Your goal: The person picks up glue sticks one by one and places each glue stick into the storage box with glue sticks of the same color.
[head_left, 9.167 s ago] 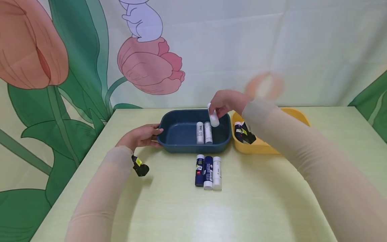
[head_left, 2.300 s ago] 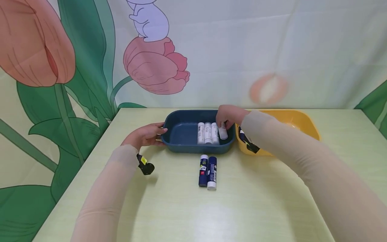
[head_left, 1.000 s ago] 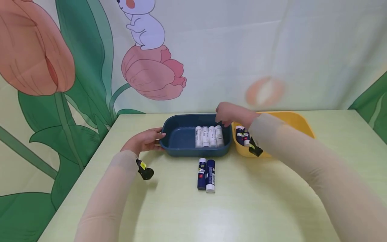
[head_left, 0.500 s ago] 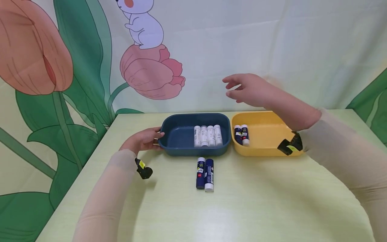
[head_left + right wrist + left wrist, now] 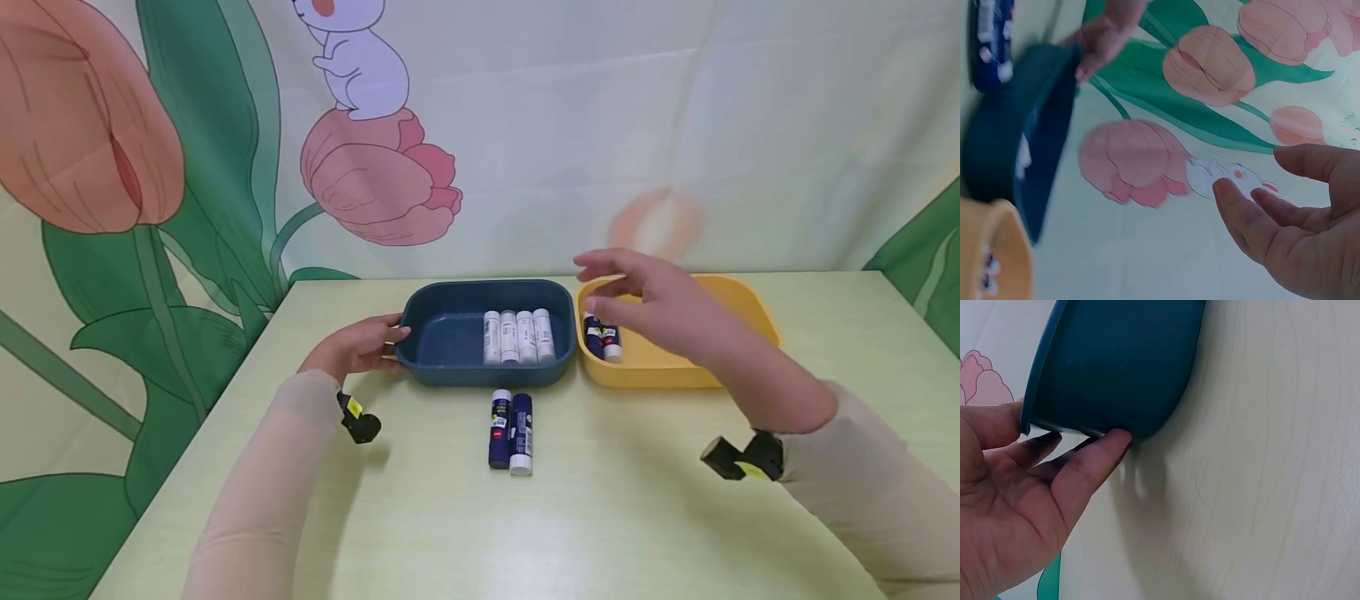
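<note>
My left hand grips the left end of a dark blue plastic bin, thumb over the rim and fingers against the outer wall, as the left wrist view shows. Several white glue sticks lie side by side in the bin's right half. Above the left part of a yellow bin hovers my right hand, its fingers loosely spread and holding nothing. Two navy glue sticks lie in that bin, partly hidden by the right hand. On the table in front of the blue bin are two more navy glue sticks.
The two bins stand side by side near the back edge of the pale table. Behind it hangs a cloth backdrop printed with tulips and a rabbit. A small black camera is strapped on each wrist.
Over several seconds, white glue sticks from the right hand and the table came to lie in the blue bin. The right hand let go, rose, then moved right and down. The left hand kept its grip.
</note>
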`<state>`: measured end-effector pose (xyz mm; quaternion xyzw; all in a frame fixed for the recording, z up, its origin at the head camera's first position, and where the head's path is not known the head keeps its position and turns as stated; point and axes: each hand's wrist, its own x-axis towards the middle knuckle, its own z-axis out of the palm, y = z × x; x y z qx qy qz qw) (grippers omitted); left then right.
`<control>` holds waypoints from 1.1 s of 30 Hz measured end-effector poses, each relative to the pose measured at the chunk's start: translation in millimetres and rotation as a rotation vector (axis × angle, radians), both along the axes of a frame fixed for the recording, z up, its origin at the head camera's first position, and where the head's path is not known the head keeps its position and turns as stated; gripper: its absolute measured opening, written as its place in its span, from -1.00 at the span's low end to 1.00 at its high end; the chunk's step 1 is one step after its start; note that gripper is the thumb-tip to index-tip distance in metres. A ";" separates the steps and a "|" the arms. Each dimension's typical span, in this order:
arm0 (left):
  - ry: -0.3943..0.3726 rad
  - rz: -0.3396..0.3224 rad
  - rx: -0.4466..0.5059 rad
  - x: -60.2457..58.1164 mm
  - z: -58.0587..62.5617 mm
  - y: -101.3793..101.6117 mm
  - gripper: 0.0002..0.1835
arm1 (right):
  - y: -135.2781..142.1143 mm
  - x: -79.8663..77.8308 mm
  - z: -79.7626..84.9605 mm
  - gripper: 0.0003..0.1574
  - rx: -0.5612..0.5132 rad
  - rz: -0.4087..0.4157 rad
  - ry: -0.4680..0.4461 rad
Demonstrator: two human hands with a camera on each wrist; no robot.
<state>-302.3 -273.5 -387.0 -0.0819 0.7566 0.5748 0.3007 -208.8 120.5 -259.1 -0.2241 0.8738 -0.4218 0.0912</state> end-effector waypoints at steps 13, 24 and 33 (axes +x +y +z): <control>-0.005 -0.005 0.002 -2.4 -0.2 1.6 -0.35 | -34.2 9.0 -91.1 -0.28 -0.100 0.048 -0.350; -0.010 -0.004 0.006 -1.7 -0.2 3.4 -0.35 | -64.0 -1.3 -144.5 -0.02 0.020 -0.112 -0.536; -0.019 0.003 0.021 -1.0 1.1 0.1 -0.34 | -81.5 -6.2 -156.0 0.07 0.207 -0.069 -0.383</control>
